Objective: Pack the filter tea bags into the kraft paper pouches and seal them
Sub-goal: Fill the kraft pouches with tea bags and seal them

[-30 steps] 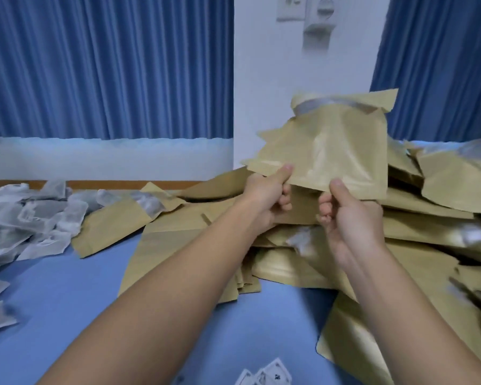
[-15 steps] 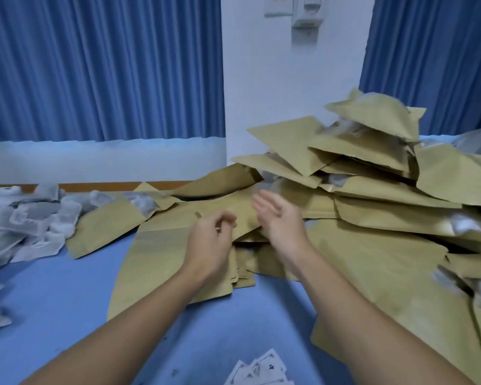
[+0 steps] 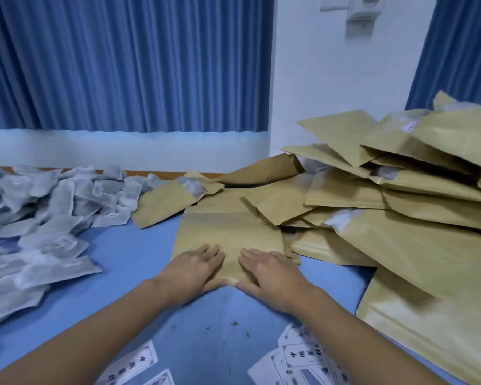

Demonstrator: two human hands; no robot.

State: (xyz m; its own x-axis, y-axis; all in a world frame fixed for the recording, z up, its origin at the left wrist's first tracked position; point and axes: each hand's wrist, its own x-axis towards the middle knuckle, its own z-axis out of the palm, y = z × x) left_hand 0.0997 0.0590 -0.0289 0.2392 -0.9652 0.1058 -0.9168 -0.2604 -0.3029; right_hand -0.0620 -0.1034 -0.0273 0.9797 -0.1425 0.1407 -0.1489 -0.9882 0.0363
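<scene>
both grips flat on pouch

Tan-brown kraft paper pouches and grey-white filter tea bags lie on a plain blue tabletop. White labels carry dark print. Pleated blue curtains hang against a white wall.

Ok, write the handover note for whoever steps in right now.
Left hand and right hand: both flat, palms down on the flat pouches at centre, gripping nothing.
Loose tea bags: piled at left.
Filled pouches: heaped at right; some mouths gape with bags showing, so sealing looks unfinished.
Left to do: fill the flat pouches, seal all.
</scene>
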